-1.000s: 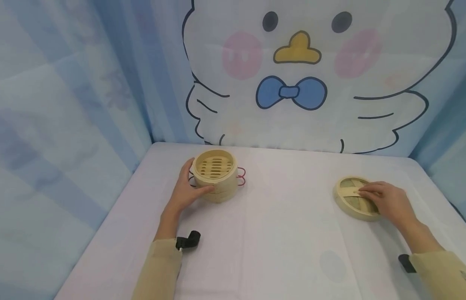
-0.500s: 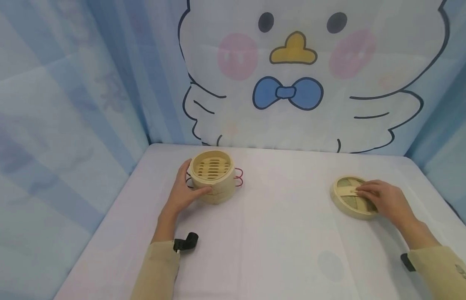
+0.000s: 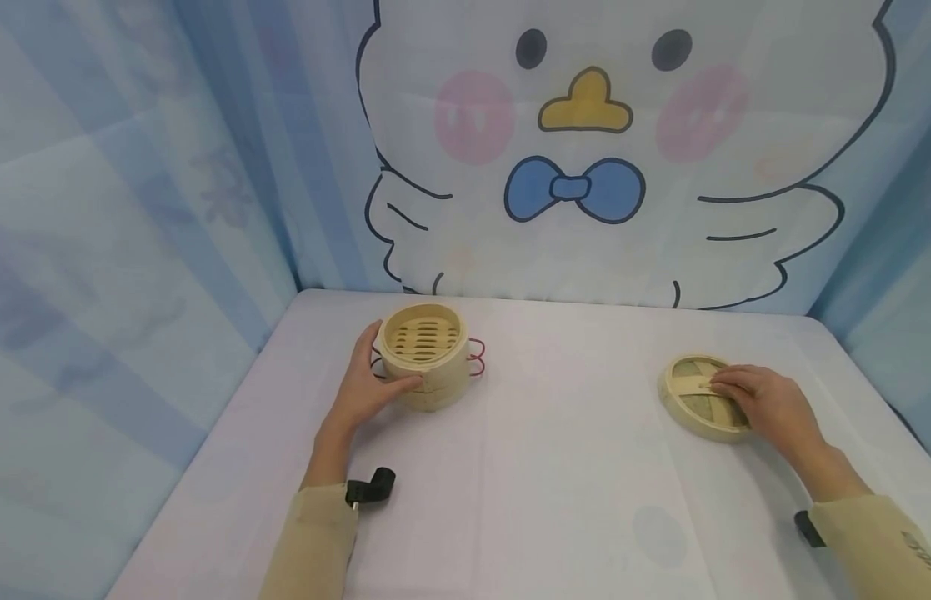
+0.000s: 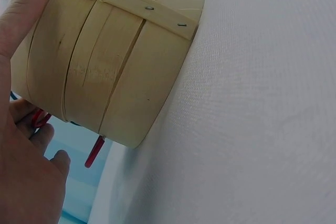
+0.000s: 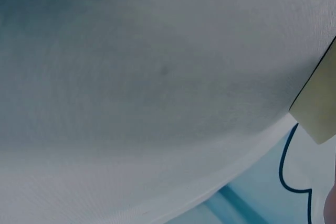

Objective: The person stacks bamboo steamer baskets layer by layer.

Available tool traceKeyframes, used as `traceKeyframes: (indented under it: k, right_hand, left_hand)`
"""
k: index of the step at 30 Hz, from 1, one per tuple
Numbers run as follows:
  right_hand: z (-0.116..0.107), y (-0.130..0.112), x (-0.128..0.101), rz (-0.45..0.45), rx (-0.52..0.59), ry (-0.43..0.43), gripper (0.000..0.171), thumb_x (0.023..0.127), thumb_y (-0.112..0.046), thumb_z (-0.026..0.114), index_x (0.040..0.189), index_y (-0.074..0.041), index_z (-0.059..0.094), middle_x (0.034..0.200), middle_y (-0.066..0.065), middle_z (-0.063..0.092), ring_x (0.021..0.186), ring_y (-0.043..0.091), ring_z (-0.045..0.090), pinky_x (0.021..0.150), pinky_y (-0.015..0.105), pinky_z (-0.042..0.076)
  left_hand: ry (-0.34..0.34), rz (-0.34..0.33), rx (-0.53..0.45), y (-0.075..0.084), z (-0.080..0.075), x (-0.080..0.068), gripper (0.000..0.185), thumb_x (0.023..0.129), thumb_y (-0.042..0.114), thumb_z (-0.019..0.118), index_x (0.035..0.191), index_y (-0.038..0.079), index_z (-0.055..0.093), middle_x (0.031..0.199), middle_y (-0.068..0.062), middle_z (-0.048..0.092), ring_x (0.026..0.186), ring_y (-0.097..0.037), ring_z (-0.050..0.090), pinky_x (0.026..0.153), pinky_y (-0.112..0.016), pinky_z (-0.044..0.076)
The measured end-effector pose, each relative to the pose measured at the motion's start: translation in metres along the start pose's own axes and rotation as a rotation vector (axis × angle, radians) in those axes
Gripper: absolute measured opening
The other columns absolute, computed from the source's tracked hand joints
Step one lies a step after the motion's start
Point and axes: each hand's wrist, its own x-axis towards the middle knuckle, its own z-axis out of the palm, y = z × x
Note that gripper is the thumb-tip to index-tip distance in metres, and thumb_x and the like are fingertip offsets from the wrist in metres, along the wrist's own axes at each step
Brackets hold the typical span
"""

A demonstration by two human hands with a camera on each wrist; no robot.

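A small two-tier bamboo steamer (image 3: 448,379) stands upright on the left side of the table, its slatted inside facing up. My left hand (image 3: 360,390) grips it from the left, thumb on the near wall and fingers round the far left side. The left wrist view shows the same steamer wall (image 4: 113,51) close up, with red loops (image 4: 94,151) behind. On the right lies the round bamboo lid (image 3: 698,408). My right hand (image 3: 776,410) pinches the strip across its top. Only the lid's edge (image 5: 316,103) and a bit of finger (image 5: 330,208) enter the right wrist view.
White cloth (image 3: 555,467) covers the table, with a wide stretch between steamer and lid. A printed curtain (image 3: 495,242) hangs along the table's back edge, and another curtain (image 3: 135,292) runs along the left. Red wire loops (image 3: 477,357) stick out from the steamer's right side.
The head view has shifted slightly. Both hands keep their hold on the steamer and the lid, which stay in place.
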Motion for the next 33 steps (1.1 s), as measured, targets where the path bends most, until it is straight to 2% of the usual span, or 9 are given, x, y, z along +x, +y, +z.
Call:
traceKeyframes:
  k: [11,19,27,29,30,33]
  right_hand:
    - [0.000,-0.013,0.005,-0.027,0.006,0.038,0.020,0.078,0.011,0.078,0.097,0.004,0.074,0.096,0.025,0.072,0.092,0.048,0.067,0.080,0.062,0.051]
    - [-0.005,-0.038,0.019,-0.054,0.011,0.074,0.022,0.077,0.008,0.080,0.098,0.004,0.075,0.098,0.023,0.073,0.094,0.046,0.067,0.083,0.062,0.050]
    - [-0.005,-0.064,0.034,-0.098,0.026,0.121,0.023,0.077,0.008,0.080,0.100,0.003,0.076,0.099,0.021,0.073,0.095,0.043,0.068,0.084,0.059,0.051]
    - [-0.003,-0.068,0.036,-0.104,0.035,0.142,0.023,0.078,0.007,0.080,0.100,0.002,0.076,0.099,0.020,0.074,0.095,0.041,0.068,0.089,0.049,0.053]
    - [-0.003,-0.069,0.037,-0.108,0.043,0.155,0.023,0.078,0.007,0.081,0.100,0.002,0.077,0.099,0.019,0.074,0.095,0.040,0.068,0.093,0.039,0.053]
    - [0.000,-0.072,0.038,-0.139,0.070,0.196,0.024,0.076,0.008,0.082,0.098,0.000,0.078,0.099,0.017,0.074,0.094,0.038,0.069,0.100,0.010,0.039]
  left_hand:
    - [0.006,0.000,-0.001,0.000,-0.001,-0.001,0.114,0.076,0.033,0.091,0.162,0.017,0.018,0.166,-0.008,0.016,0.153,-0.029,0.011,0.120,-0.059,0.014]
    - [0.009,0.003,0.013,0.001,-0.002,-0.001,0.113,0.076,0.032,0.091,0.161,0.018,0.018,0.166,-0.007,0.017,0.153,-0.028,0.011,0.120,-0.057,0.014]
    - [0.002,0.010,0.006,0.001,-0.001,-0.002,0.113,0.077,0.030,0.091,0.161,0.015,0.018,0.166,-0.009,0.016,0.153,-0.030,0.011,0.120,-0.059,0.013]
    - [0.001,0.008,0.004,0.001,-0.001,-0.001,0.113,0.077,0.030,0.091,0.162,0.015,0.017,0.166,-0.009,0.016,0.153,-0.030,0.010,0.120,-0.059,0.013]
    - [0.001,0.010,0.003,0.001,-0.001,-0.001,0.113,0.077,0.030,0.091,0.161,0.014,0.018,0.166,-0.009,0.016,0.153,-0.030,0.010,0.120,-0.059,0.013]
    - [0.001,0.018,0.000,0.000,0.000,0.000,0.112,0.077,0.029,0.091,0.161,0.016,0.018,0.166,-0.009,0.017,0.153,-0.029,0.011,0.120,-0.059,0.014]
